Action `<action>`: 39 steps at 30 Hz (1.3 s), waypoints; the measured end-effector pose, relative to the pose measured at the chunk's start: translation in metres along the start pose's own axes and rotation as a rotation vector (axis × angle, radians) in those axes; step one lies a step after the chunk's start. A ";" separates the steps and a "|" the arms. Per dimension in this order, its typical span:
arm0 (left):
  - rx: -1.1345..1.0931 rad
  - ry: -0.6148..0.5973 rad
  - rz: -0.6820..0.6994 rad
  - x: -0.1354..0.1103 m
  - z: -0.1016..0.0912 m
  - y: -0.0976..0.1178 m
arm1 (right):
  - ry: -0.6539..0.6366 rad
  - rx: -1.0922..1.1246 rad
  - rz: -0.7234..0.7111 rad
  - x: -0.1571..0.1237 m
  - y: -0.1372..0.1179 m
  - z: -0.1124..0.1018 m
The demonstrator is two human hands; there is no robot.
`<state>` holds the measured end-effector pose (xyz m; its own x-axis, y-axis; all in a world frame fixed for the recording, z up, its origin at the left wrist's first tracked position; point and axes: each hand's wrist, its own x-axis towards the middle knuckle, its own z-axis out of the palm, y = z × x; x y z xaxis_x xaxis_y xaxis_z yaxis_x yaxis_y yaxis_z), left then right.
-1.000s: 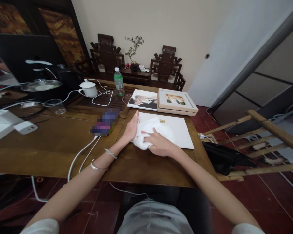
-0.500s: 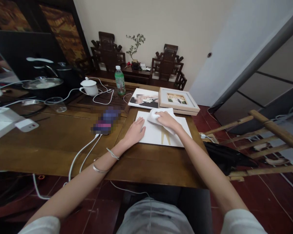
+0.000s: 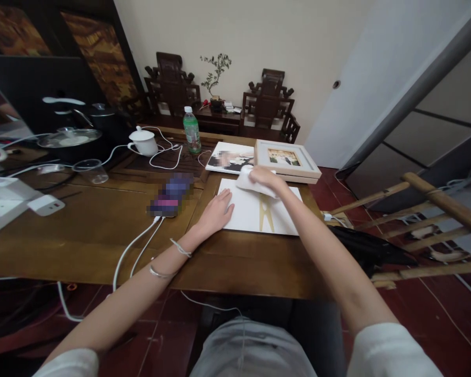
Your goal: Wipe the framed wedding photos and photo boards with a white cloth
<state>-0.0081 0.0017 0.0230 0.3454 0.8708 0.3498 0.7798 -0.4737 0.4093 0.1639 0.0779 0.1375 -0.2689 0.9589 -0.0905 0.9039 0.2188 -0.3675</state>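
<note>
A white panel (image 3: 241, 212) with a tan figure on it lies flat on the wooden table (image 3: 220, 264). My left hand (image 3: 216, 212) rests flat on the panel's left edge, fingers stretched out. In my right hand (image 3: 265, 178) is a crumpled white cloth (image 3: 245, 180), held over the panel's far part. The cloth and hand hide some of the panel's upper side. Just beyond lie a photo panel (image 3: 235, 157) and a pale wooden picture frame (image 3: 314, 170) with a small photo in it.
Left of my left hand is a phone (image 3: 168, 196), blurred out, with white cables plugged in. Farther back stand a green-labelled bottle (image 3: 191, 131), a lidded white cup (image 3: 143, 142), a clear plastic cup (image 3: 92, 172) and a pan (image 3: 70, 141). A wooden rack (image 3: 443, 204) stands at the right.
My right hand has moved slightly away from me with the cloth, uncovering more of the tan figure. My left hand stays in place.
</note>
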 end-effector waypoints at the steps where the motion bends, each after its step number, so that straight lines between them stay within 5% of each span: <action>1: 0.005 0.001 0.002 0.000 0.000 0.000 | 0.010 0.001 0.029 -0.005 0.013 -0.007; 5: 0.021 0.007 0.010 0.000 0.000 0.001 | 0.073 0.018 0.120 -0.033 0.068 -0.027; 9: 0.032 0.014 0.006 -0.001 0.000 0.001 | 0.116 0.033 0.126 -0.074 0.103 -0.019; 15: 0.038 0.004 0.033 0.000 -0.002 0.002 | 0.002 -0.003 -0.170 -0.172 0.096 0.010; 19: 0.038 0.001 0.050 0.000 -0.005 0.002 | -0.068 -0.008 -0.165 -0.206 0.089 0.010; 22: 0.044 -0.003 0.045 -0.001 -0.006 0.003 | -0.030 0.011 -0.097 -0.188 0.098 0.006; 32: 0.061 -0.026 0.041 -0.001 -0.006 0.001 | 0.152 0.221 0.029 -0.058 0.125 -0.007; 39: 0.057 -0.027 0.039 -0.001 -0.007 0.002 | 0.161 0.248 0.031 -0.062 0.130 -0.005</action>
<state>-0.0104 -0.0015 0.0294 0.3895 0.8552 0.3419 0.7934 -0.5001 0.3471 0.2999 0.0477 0.0996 -0.1679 0.9852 0.0352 0.7966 0.1567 -0.5839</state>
